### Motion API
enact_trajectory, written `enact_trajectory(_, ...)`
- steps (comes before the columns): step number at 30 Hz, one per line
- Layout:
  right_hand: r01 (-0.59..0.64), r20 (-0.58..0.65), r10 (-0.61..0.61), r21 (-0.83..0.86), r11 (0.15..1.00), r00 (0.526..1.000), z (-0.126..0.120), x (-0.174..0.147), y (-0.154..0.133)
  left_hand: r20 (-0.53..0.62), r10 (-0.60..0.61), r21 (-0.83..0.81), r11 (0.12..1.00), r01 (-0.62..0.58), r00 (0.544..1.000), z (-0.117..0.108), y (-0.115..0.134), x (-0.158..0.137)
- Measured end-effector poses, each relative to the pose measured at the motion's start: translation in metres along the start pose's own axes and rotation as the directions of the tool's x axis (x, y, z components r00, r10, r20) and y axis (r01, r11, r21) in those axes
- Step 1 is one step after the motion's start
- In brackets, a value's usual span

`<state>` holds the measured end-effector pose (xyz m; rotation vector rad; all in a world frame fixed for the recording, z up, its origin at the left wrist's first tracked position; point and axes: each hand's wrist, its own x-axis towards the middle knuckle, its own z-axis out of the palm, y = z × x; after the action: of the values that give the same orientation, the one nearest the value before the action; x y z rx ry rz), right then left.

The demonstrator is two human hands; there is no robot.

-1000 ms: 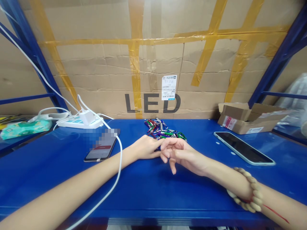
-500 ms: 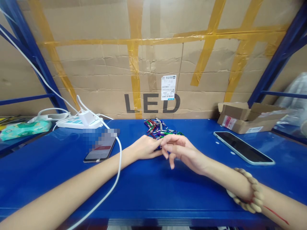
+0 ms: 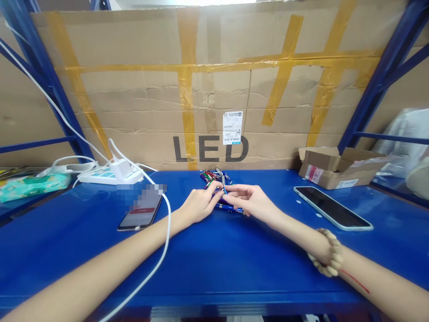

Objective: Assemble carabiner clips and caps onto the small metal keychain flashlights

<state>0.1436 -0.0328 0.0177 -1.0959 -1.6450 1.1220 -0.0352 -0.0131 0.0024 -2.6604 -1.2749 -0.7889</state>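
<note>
Your left hand (image 3: 198, 204) and right hand (image 3: 258, 203) pinched one slim blue piece (image 3: 225, 191); multicoloured metallic pile (image 3: 211, 175) left near worktop's (image 3: 208, 264) back edge.

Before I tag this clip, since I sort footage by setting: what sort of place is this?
Probably a storeroom or warehouse: blue metal shelving rises at both sides, a large taped carton marked LED stands behind, and a small open cardboard box sits at right.
</note>
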Motion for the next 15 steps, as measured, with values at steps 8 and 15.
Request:
enact_trajectory(8, 0.035, -0.032, -0.035, 0.008, 0.999, 0.999, -0.006, 0.006, 0.010, -0.028, -0.096, -0.033, 0.995, 0.095, 0.995, 0.000, -0.001, 0.001)
enact_trajectory(15, 0.090, -0.081, -0.090, 0.003, 0.996, 0.993, -0.005, 0.007, 0.011, -0.026, -0.072, -0.040, 0.997, 0.071, 0.997, 0.001, -0.002, 0.001)
